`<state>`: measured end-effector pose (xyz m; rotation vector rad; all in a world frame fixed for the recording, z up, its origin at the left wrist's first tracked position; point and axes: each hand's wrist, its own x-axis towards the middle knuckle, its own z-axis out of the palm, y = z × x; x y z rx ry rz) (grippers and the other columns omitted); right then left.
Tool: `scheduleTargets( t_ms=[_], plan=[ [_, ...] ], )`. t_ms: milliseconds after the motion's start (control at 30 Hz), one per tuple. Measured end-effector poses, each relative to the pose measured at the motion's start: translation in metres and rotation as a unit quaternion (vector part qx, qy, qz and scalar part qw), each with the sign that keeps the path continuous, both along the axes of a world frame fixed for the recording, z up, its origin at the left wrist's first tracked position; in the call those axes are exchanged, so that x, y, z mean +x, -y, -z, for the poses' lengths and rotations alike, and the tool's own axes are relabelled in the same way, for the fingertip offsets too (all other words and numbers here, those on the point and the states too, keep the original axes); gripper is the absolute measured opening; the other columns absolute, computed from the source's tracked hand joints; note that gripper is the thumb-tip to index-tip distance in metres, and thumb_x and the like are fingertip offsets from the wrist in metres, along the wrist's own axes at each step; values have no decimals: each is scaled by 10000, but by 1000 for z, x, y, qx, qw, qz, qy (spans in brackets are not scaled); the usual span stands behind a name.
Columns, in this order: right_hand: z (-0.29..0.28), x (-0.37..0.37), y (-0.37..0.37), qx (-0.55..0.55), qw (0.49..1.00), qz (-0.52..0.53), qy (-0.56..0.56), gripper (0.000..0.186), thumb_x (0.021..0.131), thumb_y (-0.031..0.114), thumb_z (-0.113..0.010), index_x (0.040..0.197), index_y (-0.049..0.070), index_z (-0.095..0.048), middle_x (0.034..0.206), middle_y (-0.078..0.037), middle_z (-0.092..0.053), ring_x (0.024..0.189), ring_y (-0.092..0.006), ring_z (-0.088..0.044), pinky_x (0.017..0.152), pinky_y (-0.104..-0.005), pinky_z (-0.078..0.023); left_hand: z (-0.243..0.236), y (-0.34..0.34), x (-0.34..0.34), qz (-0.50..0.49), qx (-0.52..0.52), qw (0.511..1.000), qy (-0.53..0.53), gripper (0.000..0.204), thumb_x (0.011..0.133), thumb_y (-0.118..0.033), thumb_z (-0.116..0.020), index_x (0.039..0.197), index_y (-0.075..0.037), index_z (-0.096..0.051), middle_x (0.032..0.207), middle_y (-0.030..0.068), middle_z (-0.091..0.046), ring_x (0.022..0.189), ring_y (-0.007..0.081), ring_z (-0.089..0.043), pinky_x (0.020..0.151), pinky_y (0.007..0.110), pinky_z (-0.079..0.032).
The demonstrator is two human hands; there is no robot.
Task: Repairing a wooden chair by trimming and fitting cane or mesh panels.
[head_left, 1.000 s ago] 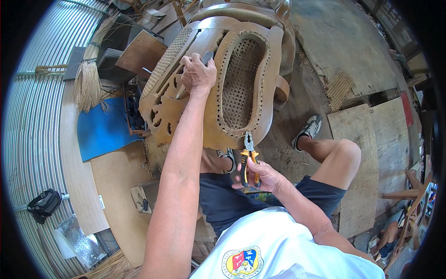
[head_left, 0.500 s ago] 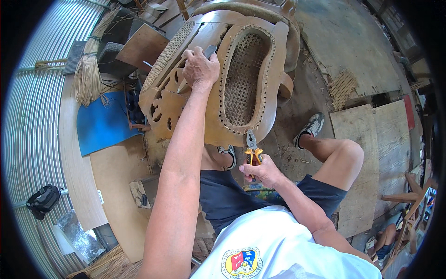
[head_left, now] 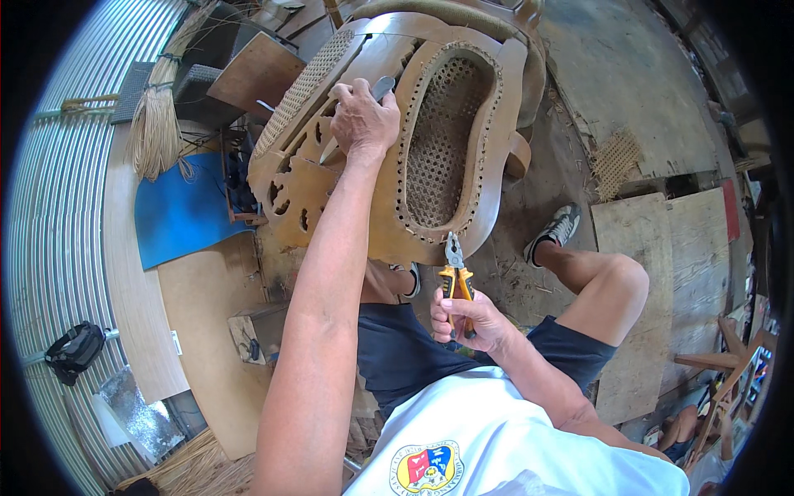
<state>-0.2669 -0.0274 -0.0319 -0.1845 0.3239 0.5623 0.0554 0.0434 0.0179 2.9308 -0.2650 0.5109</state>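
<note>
A brown wooden chair frame [head_left: 376,227] lies tilted in front of my knees. Small holes ring its long curved opening, and a woven cane panel [head_left: 447,136] shows inside. My left hand [head_left: 364,117] rests on the frame left of the opening, closed around a tool with a grey rounded end [head_left: 382,87]; its kind is hidden by my fingers. Below the opening's near end, my right hand [head_left: 470,319] grips yellow-and-black combination pliers [head_left: 454,269]. Their jaws point up at the frame's near rim, slightly parted; I cannot make out anything between them.
Bundled cane strands [head_left: 157,124] hang at the left beside a blue sheet [head_left: 182,215]. A loose scrap of cane weave [head_left: 616,161] lies on the right, near plywood boards [head_left: 633,298]. A black bag [head_left: 76,351] is by the corrugated wall.
The pliers have shifted slightly right, and their handles have spread apart in my right hand. The chair frame sits a little farther right in view; my left hand keeps its hold.
</note>
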Motion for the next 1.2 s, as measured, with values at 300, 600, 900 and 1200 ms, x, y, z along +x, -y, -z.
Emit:
scheduleTargets(
  t_ms=[300,600,900,1200],
  plan=[
    [20,-1,-3,185,981,2,59,287,1031,338,-543,1032,51,-554,788,-37,-505,624,-129,-479,540,-280,-423,4,-6,4,0,-7,1000,-2,382,908,-388,-620,1101,-66,-551,1131,166,-510,938,334,-679,784,472,-562],
    [-33,0,11,143,986,13,-84,225,1036,240,-526,1097,29,-568,820,-54,-544,656,-160,-521,555,-308,-457,7,-5,2,-7,-39,999,-28,399,909,-420,-618,1128,-89,-573,1157,149,-514,986,346,-667,815,489,-546],
    [3,8,19,-8,1000,-6,-7,382,1039,276,-530,1305,8,-480,1138,-174,-664,1063,-311,-676,982,-512,-524,11,-6,0,39,-52,997,30,472,909,-511,-631,1054,-63,-592,1079,149,-521,881,328,-685,736,464,-565],
    [15,8,25,-56,995,-65,41,534,1000,293,-606,1428,35,-418,1248,-178,-647,1158,-314,-647,1008,-539,-509,14,-5,4,73,-51,996,2,348,913,-427,-630,987,-88,-599,957,132,-684,902,330,-683,760,483,-545]
  ],
)
